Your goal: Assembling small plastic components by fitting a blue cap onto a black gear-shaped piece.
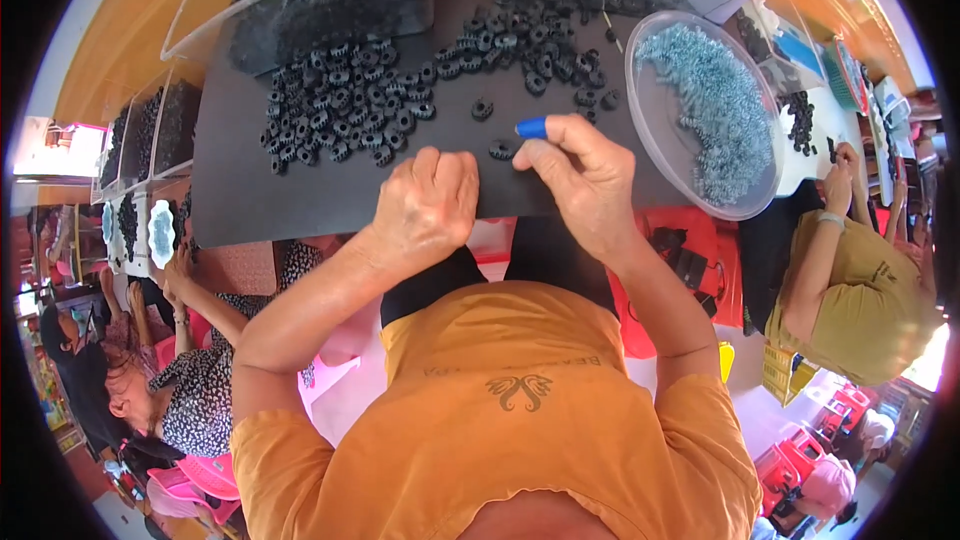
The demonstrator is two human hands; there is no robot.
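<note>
My left hand [432, 198] is closed, knuckles up, at the near edge of the dark tabletop [340, 202]. Whatever its curled fingers hold is hidden. Beside it, my right hand [585, 180] has thumb and forefinger drawn together in a pinch, with a blue cover [532, 127] on one fingertip. Anything between those fingertips is too small to make out. A small black toothed clip piece [501, 149] lies by the right thumb tip, and another black clip piece [482, 109] rests just beyond. Farther back spreads a pile of similar black pieces [345, 105].
To the right, a round clear tray [648, 130] holds many small bluish metal springs [715, 110]. Clear bins [330, 25] of black pieces stand along the back. Co-workers sit at tables on both sides, one in an olive shirt [850, 290] at right. A red stool [650, 320] is below the table.
</note>
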